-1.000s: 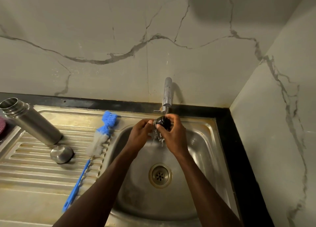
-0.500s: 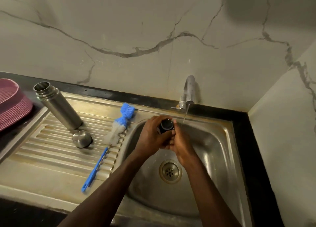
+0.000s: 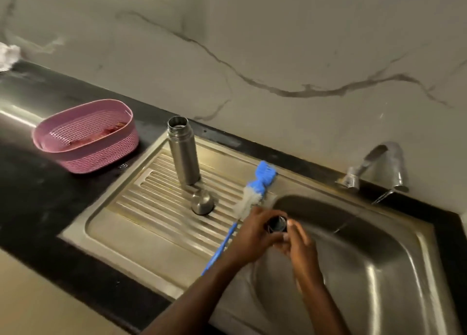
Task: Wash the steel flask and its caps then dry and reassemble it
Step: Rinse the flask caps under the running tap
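Fingers of both hands are curling round a small black inner cap (image 3: 277, 224), the left hand (image 3: 252, 236) wrapping it from the 9 o'clock side and the right hand (image 3: 302, 252) pinching it from the 4 o'clock side with the thumb lying along its edge; the cap's open end is facing up toward the camera. Both hands are hovering over the left rim of the sink (image 3: 394, 271), at about 5 o'clock in the view. A thin stream of water is running from the tap (image 3: 376, 166) at 3 o'clock, falling into the bowl well apart from the hands. An open steel flask (image 3: 183, 150) is standing upright on the ribbed draining board (image 3: 161, 203) near the centre, with its domed steel cap (image 3: 202, 202) sitting just beside its base toward 5 o'clock. A blue bottle brush (image 3: 249, 199) is lying across the board, bristles pointing to 1 o'clock and handle passing under the left wrist. A pink basket (image 3: 101, 152) is resting on the black counter (image 3: 38, 195) at 9 o'clock. No writing or brand is showing legibly on any of these things; motion blur is softening the hands.
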